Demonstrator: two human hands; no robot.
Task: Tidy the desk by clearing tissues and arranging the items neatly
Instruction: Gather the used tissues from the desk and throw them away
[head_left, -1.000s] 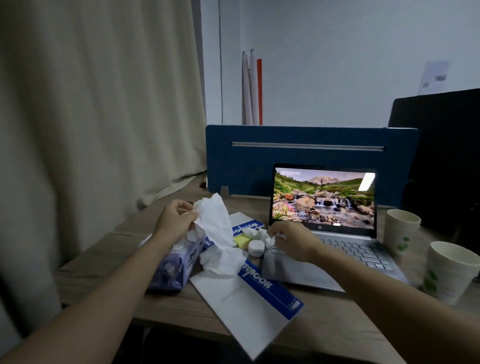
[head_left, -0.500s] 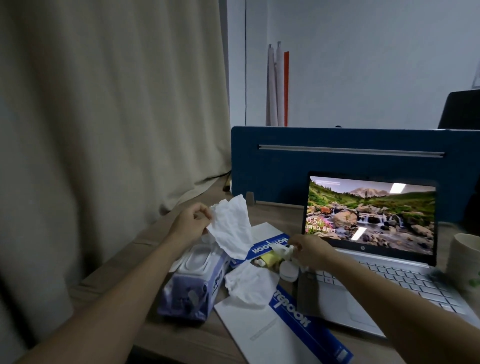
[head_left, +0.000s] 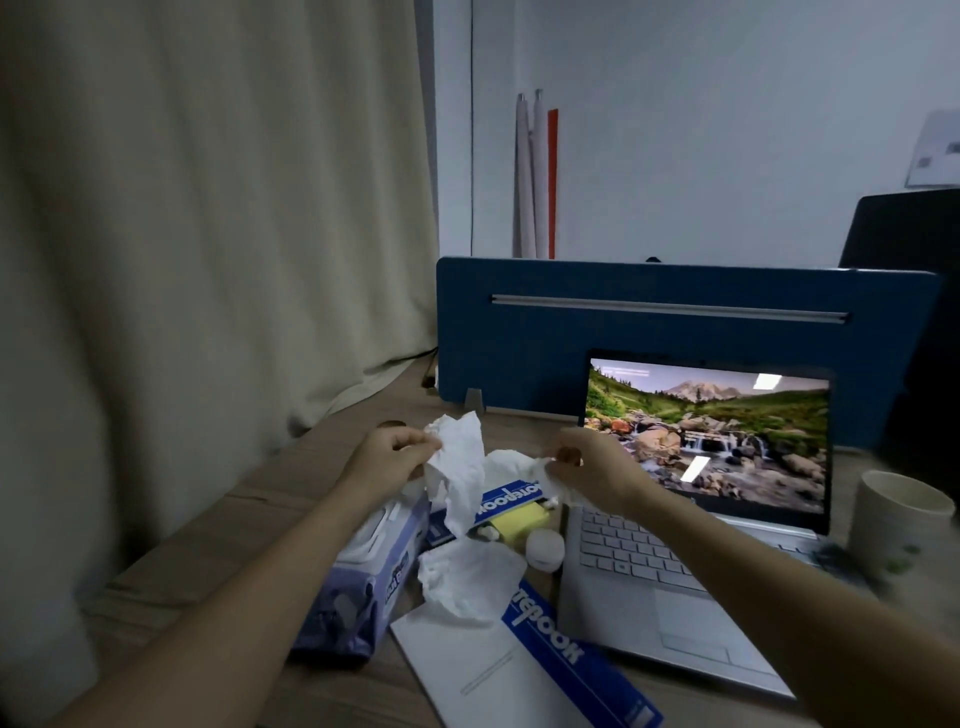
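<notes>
My left hand (head_left: 387, 460) pinches a crumpled tissue (head_left: 457, 467) in closed fingers, raised above the wet-wipes pack (head_left: 363, 577); my right hand (head_left: 587, 470), which a second ago was down among the clutter by the laptop (head_left: 675, 571), has come up with a second tissue (head_left: 524, 465) gripped in its closed fingers, and the two hands now sit close together, the tissues nearly touching over the blue-banded notebooks (head_left: 519, 670); that means two of the loose tissues are off the desk (head_left: 208, 551) and look ready to be bunched into one wad; a third crumpled tissue (head_left: 465, 579) lies on the nearer notebook, just beside the small white cap (head_left: 544, 545), so clearing is not finished; small white scraps show by the yellow sticky-note pad (head_left: 519, 519), though I cannot tell whether they are tissue; the arranging has not begun, I judge: the notebooks lie askew and overlapping, the pack sits at an angle, and a paper cup (head_left: 898, 514) stands to the right of the laptop; next I would pass one tissue across so a hand is free for the third.
</notes>
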